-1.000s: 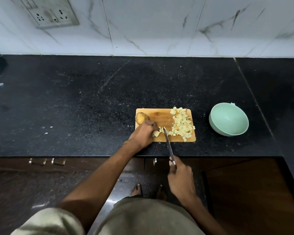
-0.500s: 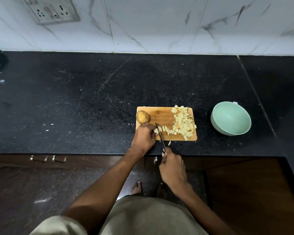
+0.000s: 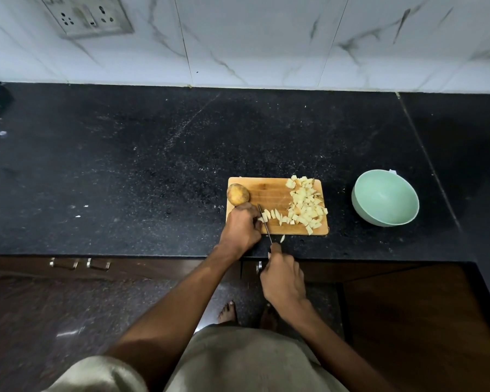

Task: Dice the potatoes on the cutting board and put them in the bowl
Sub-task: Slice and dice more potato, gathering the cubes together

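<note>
Fingers of my left hand [image 3: 242, 226] curl down on a potato strip at the wooden cutting board's [image 3: 269, 193] near left corner. My right hand [image 3: 283, 281] grips the knife [image 3: 263, 222], whose blade has slid closer to those fingers since half a second ago. Pale diced cubes [image 3: 306, 206] heap rightward; a whole brown potato [image 3: 237, 194] sits behind. The smooth green bowl [image 3: 385, 198] stands apart on the speckled black worktop [image 3: 153, 171].

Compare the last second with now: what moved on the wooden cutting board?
The right hand drew the steel knife leftward, tight against the left hand gripping the potato piece being cut. More pale slices lie beside the blade, and one bit has fallen off the board's near edge. The whole brown potato, diced potato pile and empty green bowl stayed put.
</note>
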